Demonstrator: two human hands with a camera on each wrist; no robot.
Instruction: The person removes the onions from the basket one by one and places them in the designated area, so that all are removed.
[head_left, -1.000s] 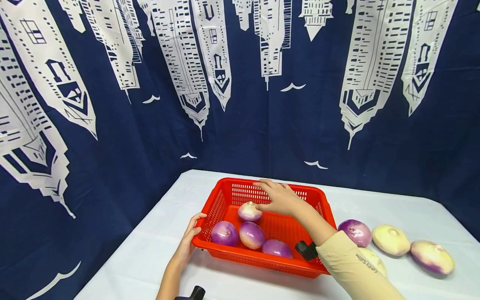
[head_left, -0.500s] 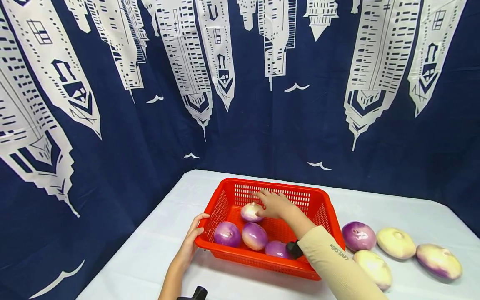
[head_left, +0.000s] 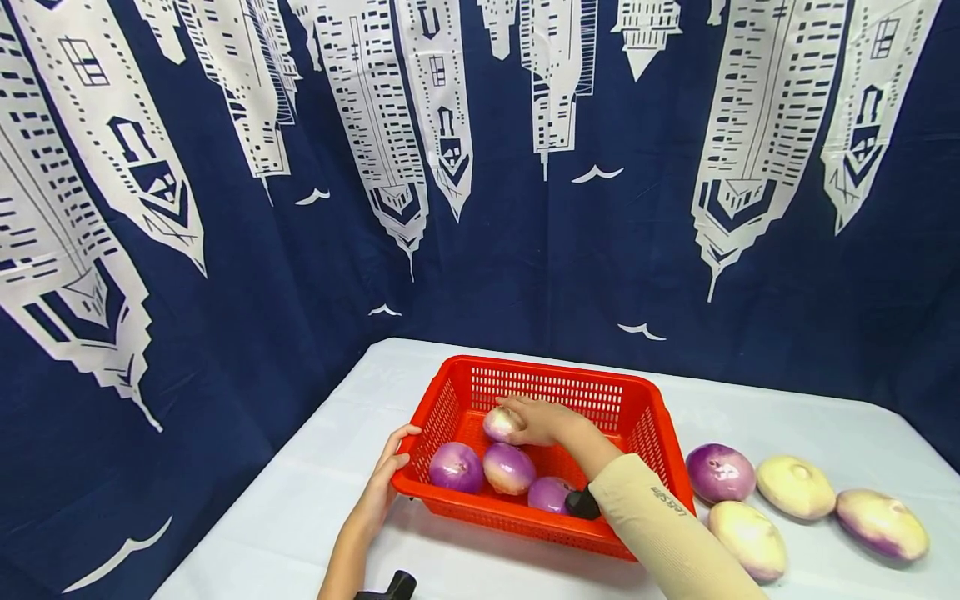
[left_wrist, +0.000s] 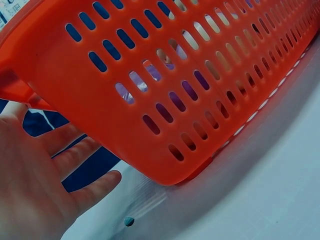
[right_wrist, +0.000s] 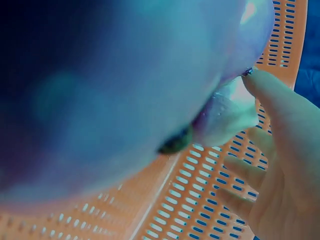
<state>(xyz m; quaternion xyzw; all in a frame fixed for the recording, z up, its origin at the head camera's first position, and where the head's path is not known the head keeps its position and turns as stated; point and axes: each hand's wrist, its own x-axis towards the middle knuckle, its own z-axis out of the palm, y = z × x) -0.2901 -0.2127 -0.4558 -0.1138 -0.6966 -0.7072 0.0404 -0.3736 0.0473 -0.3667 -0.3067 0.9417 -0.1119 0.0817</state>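
A pale onion [head_left: 498, 423], creamy white turning pinkish purple on its left side, sits toward the back left inside the basket [head_left: 487, 512]. The right hand [head_left: 536, 419] grips it, fingers covering part of its top. Three purple onions [head_left: 509, 468] lie in front of it, along the near side. The basket is red, rectangular and open-topped, its walls pierced with slots; it stands on a white table [head_left: 435, 558], the left hand [head_left: 386, 475] touching its left rim.
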